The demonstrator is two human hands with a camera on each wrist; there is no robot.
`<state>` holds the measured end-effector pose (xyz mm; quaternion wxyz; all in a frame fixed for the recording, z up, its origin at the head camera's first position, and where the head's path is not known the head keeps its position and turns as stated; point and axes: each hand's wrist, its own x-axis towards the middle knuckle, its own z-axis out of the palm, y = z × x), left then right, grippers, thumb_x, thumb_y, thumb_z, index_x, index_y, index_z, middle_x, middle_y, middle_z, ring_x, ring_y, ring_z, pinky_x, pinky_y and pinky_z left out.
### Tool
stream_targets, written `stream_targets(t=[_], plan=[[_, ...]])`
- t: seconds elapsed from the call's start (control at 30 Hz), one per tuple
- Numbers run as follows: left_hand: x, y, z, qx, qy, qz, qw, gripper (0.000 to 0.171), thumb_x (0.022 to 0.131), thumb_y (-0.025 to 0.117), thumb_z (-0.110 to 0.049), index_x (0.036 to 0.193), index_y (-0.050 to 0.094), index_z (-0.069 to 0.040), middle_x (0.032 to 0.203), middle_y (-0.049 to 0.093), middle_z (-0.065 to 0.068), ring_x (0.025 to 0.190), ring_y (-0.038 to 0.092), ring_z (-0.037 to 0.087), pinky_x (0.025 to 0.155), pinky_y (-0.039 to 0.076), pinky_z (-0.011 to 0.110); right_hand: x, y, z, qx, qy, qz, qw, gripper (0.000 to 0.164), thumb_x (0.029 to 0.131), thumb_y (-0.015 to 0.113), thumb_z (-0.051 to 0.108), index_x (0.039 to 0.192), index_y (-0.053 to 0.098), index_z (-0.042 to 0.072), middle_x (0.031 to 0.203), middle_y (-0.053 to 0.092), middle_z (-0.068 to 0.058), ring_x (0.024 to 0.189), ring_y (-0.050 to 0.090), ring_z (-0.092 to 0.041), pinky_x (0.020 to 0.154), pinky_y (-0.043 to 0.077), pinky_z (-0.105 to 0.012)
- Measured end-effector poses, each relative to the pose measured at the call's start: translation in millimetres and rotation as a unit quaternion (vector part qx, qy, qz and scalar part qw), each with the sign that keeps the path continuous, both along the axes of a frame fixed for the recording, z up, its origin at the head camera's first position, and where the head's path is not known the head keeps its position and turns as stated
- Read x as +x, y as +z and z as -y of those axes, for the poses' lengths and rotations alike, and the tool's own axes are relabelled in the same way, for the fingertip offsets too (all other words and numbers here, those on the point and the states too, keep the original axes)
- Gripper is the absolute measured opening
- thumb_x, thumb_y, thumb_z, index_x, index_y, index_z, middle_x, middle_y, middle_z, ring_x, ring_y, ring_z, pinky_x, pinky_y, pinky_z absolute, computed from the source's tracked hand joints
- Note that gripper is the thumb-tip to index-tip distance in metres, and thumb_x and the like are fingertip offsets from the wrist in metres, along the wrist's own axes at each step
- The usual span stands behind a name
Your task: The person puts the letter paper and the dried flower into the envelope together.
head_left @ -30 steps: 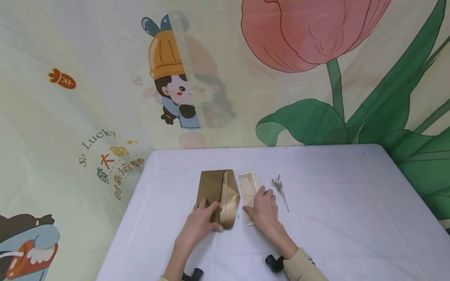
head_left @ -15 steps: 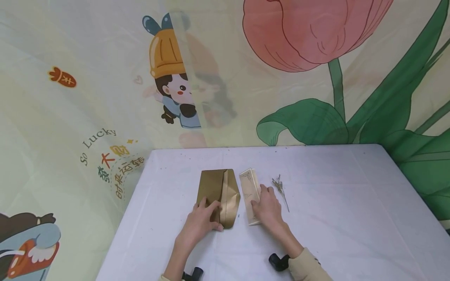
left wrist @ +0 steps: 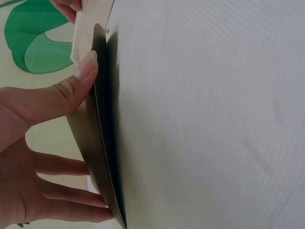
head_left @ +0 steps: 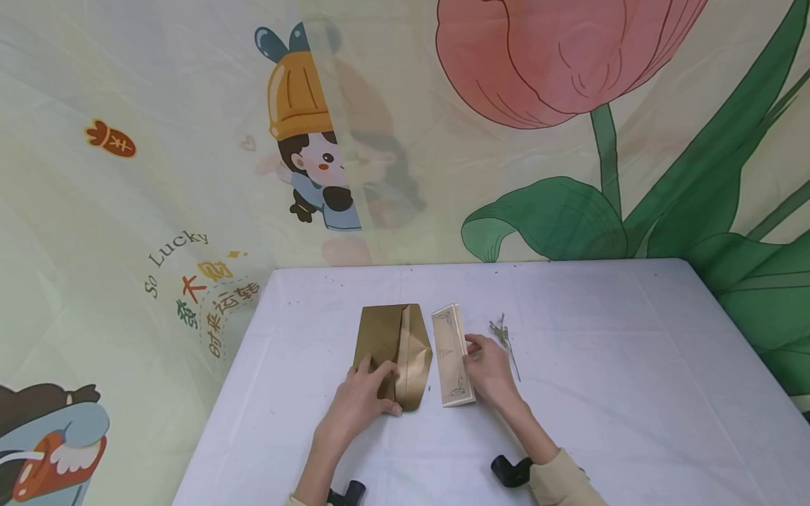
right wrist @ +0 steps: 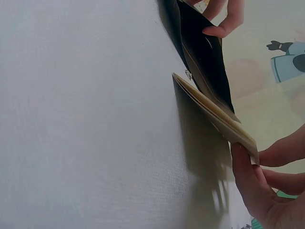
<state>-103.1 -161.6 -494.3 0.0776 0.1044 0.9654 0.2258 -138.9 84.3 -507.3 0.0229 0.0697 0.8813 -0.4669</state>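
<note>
The right hand (head_left: pixel 492 371) has its fingers clamped on the right edge of 1 folded cream card (head_left: pixel 451 355), which extends left of them. Beyond the card, the left hand (head_left: pixel 363 395) rests on 1 gold envelope (head_left: pixel 382 327), its fingers spread apart, thumb at the near edge. 1 dried sprig (head_left: pixel 500 334) lies just beside the right fingers; a white desk (head_left: pixel 607 365) spreads beneath the 2 hands.
</note>
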Motion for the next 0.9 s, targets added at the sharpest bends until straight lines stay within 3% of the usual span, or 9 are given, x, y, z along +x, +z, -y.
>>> stream_targets(t=[0.3, 0.53, 0.9], plan=[[-0.1, 0.0, 0.7, 0.0, -0.007, -0.009, 0.9999, 0.063, 0.071, 0.091, -0.036, 0.125, 0.063, -0.022, 0.147, 0.045, 0.038, 0.125, 0.048, 0.067, 0.082, 0.052, 0.071, -0.1, -0.7, -8.7, -0.052, -0.011, 0.028, 0.998, 0.044, 0.09, 0.066, -0.002, 0.133, 0.062, -0.001, 0.106, 0.068, -0.017, 0.074, 0.064, -0.017, 0.063, 0.053, -0.028], [-0.1, -0.1, 2.0, 0.003, -0.005, -0.007, 1.0, 0.061, 0.072, 0.09, -0.036, 0.125, 0.063, -0.023, 0.148, 0.045, 0.038, 0.125, 0.049, 0.067, 0.084, 0.051, 0.073, 2.8, -0.9, -14.8, -0.157, -0.007, 0.057, 0.986, 0.047, 0.093, 0.064, -0.001, 0.139, 0.056, -0.002, 0.113, 0.062, -0.021, 0.077, 0.067, -0.019, 0.066, 0.06, -0.034], [-0.7, 0.7, 1.8, 0.006, -0.001, 0.0, 1.0, 0.061, 0.072, 0.09, -0.037, 0.125, 0.063, -0.024, 0.15, 0.044, 0.037, 0.128, 0.047, 0.067, 0.086, 0.048, 0.075, 3.9, -1.1, -20.0, -0.174, -0.007, 0.069, 0.982, 0.048, 0.093, 0.067, 0.004, 0.14, 0.057, 0.004, 0.111, 0.064, -0.016, 0.09, 0.064, -0.021, 0.072, 0.058, -0.032]])
